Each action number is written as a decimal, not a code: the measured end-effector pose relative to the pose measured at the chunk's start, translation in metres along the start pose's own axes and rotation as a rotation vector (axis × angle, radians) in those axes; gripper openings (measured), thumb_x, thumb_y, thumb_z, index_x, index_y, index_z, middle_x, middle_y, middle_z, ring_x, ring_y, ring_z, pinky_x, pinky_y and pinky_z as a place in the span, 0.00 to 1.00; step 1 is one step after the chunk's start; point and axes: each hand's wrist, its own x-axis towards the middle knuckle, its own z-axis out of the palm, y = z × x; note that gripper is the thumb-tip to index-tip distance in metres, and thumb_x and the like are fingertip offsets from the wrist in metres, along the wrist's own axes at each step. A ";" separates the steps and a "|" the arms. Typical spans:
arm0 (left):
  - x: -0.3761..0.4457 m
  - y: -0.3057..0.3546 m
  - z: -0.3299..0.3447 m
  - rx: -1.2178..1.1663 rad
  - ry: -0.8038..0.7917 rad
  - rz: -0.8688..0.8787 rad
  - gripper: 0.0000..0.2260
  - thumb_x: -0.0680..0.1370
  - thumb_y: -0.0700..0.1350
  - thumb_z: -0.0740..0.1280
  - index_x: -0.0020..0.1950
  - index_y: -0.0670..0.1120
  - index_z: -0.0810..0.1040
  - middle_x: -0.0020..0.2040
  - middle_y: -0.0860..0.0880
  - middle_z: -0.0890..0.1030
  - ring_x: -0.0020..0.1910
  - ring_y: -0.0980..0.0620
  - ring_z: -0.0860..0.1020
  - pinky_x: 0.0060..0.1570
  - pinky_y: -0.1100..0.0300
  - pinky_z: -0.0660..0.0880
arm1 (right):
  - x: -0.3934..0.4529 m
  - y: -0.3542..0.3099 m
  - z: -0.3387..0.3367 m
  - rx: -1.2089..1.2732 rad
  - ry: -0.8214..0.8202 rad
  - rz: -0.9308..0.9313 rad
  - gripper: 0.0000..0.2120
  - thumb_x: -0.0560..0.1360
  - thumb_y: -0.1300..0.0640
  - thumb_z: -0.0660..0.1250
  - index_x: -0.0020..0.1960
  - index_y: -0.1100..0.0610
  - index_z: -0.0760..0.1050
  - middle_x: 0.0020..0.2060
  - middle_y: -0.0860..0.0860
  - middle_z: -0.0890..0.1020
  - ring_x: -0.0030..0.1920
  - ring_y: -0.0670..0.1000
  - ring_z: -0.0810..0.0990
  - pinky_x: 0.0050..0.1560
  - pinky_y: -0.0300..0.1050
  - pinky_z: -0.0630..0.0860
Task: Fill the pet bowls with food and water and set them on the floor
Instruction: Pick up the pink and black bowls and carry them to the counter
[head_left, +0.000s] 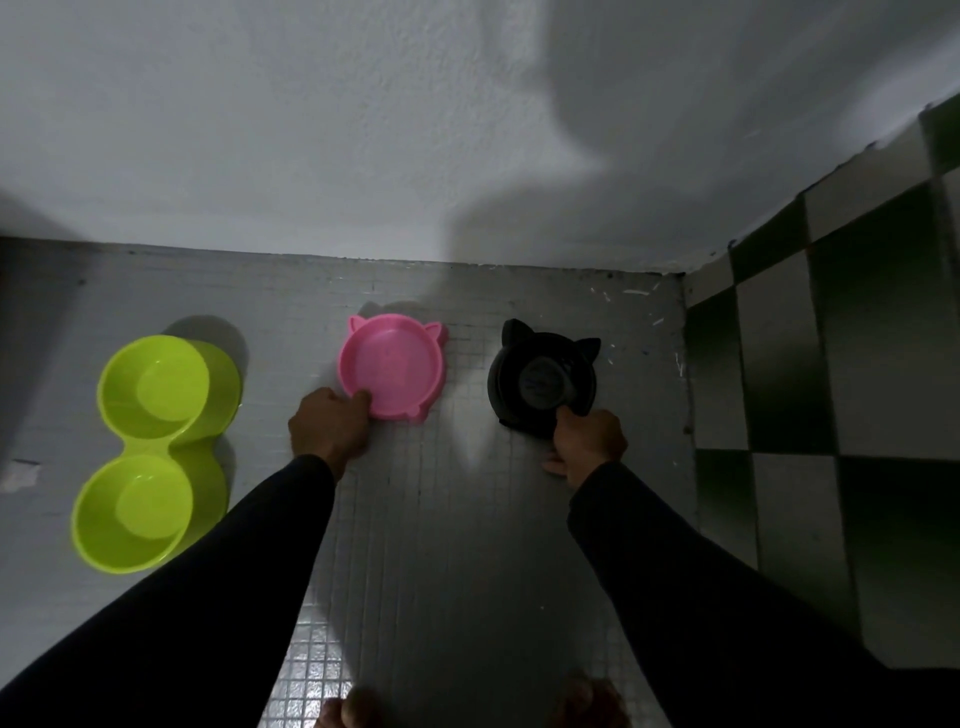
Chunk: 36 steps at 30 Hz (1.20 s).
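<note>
Gripping the near rim of the pink cat-eared plastic bowl (390, 366), the left hand (328, 427) curls shut; right of it, the right hand (589, 441) pinches the black cat-eared bowl (543, 382).

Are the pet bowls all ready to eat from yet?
Not yet. All three bowls sit on the floor, but look empty: the green double bowl and pink bowl show no food or water; the black bowl is too dark to tell. The left hand holds the pink bowl's rim, the right hand the black one's. Filling is left.
</note>
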 end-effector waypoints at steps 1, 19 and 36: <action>0.001 0.000 0.000 0.024 0.001 -0.002 0.15 0.82 0.54 0.68 0.47 0.42 0.77 0.44 0.40 0.84 0.45 0.39 0.84 0.53 0.41 0.83 | 0.000 -0.001 0.001 -0.005 0.008 -0.006 0.20 0.80 0.53 0.69 0.66 0.65 0.74 0.58 0.62 0.80 0.48 0.61 0.84 0.37 0.57 0.85; -0.010 0.004 0.002 -0.545 0.026 -0.141 0.07 0.77 0.38 0.71 0.51 0.36 0.76 0.54 0.37 0.81 0.50 0.38 0.84 0.42 0.46 0.85 | -0.009 -0.011 0.003 0.109 0.296 -0.233 0.13 0.73 0.55 0.74 0.41 0.58 0.71 0.40 0.55 0.79 0.43 0.58 0.80 0.44 0.51 0.80; -0.029 0.010 -0.012 -0.909 -0.244 -0.033 0.33 0.77 0.30 0.67 0.78 0.55 0.68 0.67 0.45 0.72 0.61 0.37 0.79 0.42 0.47 0.85 | -0.053 -0.020 0.007 0.390 0.058 -0.310 0.28 0.73 0.66 0.68 0.71 0.48 0.74 0.66 0.53 0.79 0.60 0.56 0.80 0.59 0.57 0.81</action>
